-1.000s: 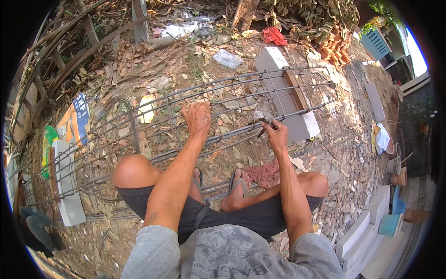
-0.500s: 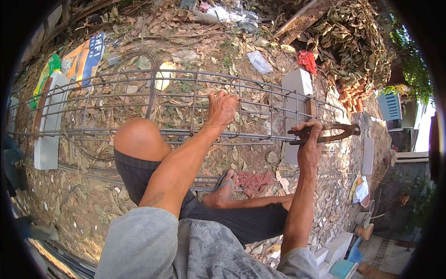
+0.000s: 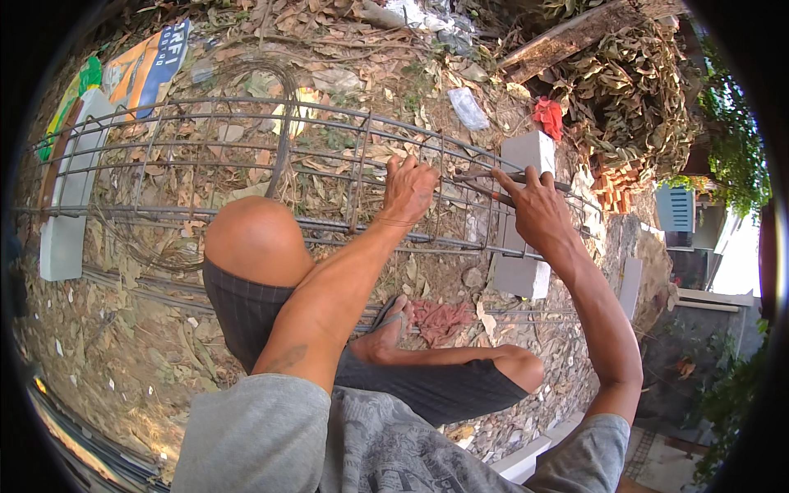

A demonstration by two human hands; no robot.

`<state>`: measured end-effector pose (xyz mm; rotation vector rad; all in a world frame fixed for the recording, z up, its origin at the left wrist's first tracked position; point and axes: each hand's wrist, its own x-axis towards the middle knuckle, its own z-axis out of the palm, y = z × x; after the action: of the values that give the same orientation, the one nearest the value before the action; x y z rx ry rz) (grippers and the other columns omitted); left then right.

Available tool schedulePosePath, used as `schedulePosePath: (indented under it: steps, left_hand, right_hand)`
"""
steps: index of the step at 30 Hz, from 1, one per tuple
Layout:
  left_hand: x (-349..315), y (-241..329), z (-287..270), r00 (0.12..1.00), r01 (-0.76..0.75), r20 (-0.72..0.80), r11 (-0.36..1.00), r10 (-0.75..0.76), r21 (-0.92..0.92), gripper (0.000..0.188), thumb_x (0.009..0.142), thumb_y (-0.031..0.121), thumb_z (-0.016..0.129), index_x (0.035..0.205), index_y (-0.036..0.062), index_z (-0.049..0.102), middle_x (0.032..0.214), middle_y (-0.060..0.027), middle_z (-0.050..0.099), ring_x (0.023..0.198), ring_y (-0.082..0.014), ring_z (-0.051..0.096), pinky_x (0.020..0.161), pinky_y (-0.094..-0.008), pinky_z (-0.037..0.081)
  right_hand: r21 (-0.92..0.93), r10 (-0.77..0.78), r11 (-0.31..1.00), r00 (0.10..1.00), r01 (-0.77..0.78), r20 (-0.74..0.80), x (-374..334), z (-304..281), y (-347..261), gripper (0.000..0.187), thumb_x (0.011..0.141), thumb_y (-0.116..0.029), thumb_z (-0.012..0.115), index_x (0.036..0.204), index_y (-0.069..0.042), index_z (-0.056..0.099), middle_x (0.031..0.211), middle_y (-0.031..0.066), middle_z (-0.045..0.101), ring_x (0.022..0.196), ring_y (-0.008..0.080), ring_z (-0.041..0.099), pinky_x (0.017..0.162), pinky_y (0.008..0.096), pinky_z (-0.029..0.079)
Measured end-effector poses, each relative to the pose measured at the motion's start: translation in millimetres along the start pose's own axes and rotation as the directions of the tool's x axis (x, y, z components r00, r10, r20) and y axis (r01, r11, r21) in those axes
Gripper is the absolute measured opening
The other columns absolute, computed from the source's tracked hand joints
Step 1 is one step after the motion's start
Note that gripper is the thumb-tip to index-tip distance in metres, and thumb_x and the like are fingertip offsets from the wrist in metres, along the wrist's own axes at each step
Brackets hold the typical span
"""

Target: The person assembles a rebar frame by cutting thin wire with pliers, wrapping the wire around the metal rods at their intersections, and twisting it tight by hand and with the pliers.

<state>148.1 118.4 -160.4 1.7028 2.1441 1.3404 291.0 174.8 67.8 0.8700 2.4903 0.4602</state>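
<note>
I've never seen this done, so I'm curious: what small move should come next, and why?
Probably bring the pincers a touch closer to the left hand: the right hand holds them, one end points that way over the steel cage, and a small gap seems to separate tool and hand.

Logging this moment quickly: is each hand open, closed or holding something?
Left hand: fingers bent at the rebar cage; whether it grips anything cannot be told.
Right hand: closed, holding dark pincers.
</note>
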Motion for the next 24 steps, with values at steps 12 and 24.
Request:
schedulePosePath:
  steps: [12, 24]
  left_hand:
    - [-1.0, 1.9, -1.2, 1.0, 0.013, 0.012, 1.0, -0.013, -0.028, 0.019, 0.088, 0.005, 0.053, 0.095, 0.0082, 0.07, 0.092, -0.006, 0.068, 0.107, -0.0254, 0.058, 0.106, -0.0512, 0.031]
    - [1.7, 4.2, -8.5, 0.997, 0.046, 0.063, 0.997, -0.042, -0.065, 0.017, 0.088, 0.005, 0.054, 0.094, 0.0073, 0.069, 0.093, -0.0079, 0.067, 0.109, -0.0257, 0.057, 0.107, -0.0497, 0.03]
  right_hand:
    - [-0.283, -0.126, 0.95, 0.991, 0.134, 0.043, 35.3, -16.8, -18.5, 0.041, 0.098, -0.017, 0.053, 0.138, -0.026, 0.055, 0.125, 0.0141, 0.059, 0.112, 0.0332, 0.06, 0.086, 0.0478, 0.054]
    - [-0.028, -0.294, 0.948, 0.909, 0.316, 0.295, 79.4, -25.4, 18.0, 0.024, 0.096, -0.033, 0.062, 0.095, -0.011, 0.072, 0.083, 0.0146, 0.072, 0.077, 0.0342, 0.071, 0.074, 0.0429, 0.056]
